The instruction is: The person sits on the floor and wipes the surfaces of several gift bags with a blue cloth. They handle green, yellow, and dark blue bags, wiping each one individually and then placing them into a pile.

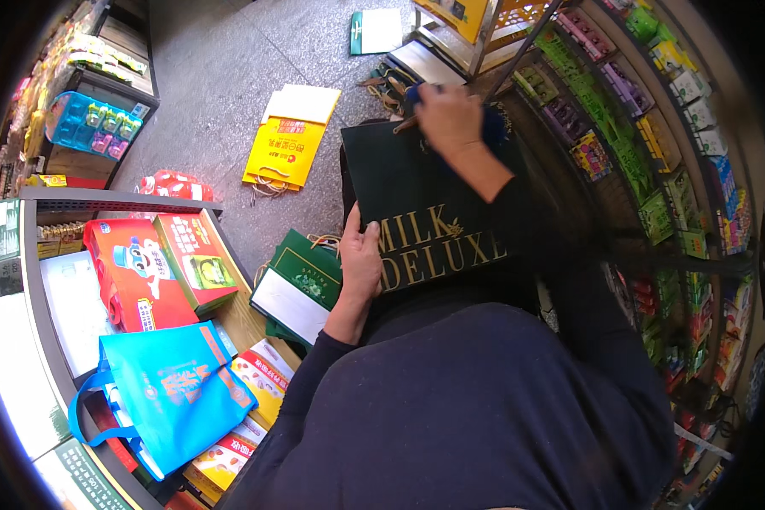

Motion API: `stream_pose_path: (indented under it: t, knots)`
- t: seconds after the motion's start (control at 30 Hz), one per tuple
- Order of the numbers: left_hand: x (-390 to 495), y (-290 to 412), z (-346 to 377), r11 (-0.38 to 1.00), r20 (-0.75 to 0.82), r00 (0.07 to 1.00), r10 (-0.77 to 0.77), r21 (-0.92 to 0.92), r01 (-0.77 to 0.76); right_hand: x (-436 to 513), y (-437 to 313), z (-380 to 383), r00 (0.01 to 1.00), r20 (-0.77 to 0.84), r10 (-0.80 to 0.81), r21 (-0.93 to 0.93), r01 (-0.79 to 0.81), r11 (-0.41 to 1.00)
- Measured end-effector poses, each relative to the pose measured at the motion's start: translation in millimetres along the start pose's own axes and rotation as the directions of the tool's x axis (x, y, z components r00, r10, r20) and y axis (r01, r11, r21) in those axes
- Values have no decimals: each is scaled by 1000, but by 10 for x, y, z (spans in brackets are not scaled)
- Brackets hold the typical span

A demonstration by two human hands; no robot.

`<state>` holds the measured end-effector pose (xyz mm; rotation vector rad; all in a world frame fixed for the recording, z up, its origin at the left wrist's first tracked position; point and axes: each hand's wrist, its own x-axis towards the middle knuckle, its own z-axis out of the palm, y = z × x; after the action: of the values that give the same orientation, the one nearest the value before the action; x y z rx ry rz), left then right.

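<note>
A dark green paper gift bag (414, 185) with gold lettering lies across my lap. My left hand (362, 255) grips its left edge, thumb on top. At the bag's far edge, near its cord handle, is my right hand (449, 121), blurred, over a dark blue thing whose kind I cannot tell. Just beyond lie more dark bags with cord handles (389, 89). Left of my knees are green paper bags (312, 268) with a white panel (290, 306). Yellow paper bags (287, 143) lie on the floor ahead.
A display bin (229, 255) at left holds red cartons (140, 274), a blue carry bag (172, 395) and yellow boxes (264, 376). Red bottles (175, 185) stand behind it. Shelves of packaged goods (625, 140) curve along the right. A green and white bag (379, 32) lies farther off.
</note>
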<state>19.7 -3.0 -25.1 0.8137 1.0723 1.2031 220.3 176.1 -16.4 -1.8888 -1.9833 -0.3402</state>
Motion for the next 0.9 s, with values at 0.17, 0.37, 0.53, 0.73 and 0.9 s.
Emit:
stream_pose_path:
  t: [0.17,0.37,0.53,0.73,0.9]
  knots:
    - [48,-18,-78,959,67,989,-132,-244,144,-275,508,-63,970,53,239,153,-244,958]
    - [294,72,-68,960,96,976,-195,-184,210,-158,-583,-115,970,26,-243,387,214,897]
    - [334,124,-295,979,-182,978,-102,-195,66,-617,-1115,-371,876,-61,-478,687,384,617]
    - [315,274,-555,974,-88,996,-29,-227,9,-617,-383,-378,933,41,-357,269,334,903]
    - [371,210,-545,961,-62,995,-72,-271,52,507,209,272,971,233,-58,365,-32,930]
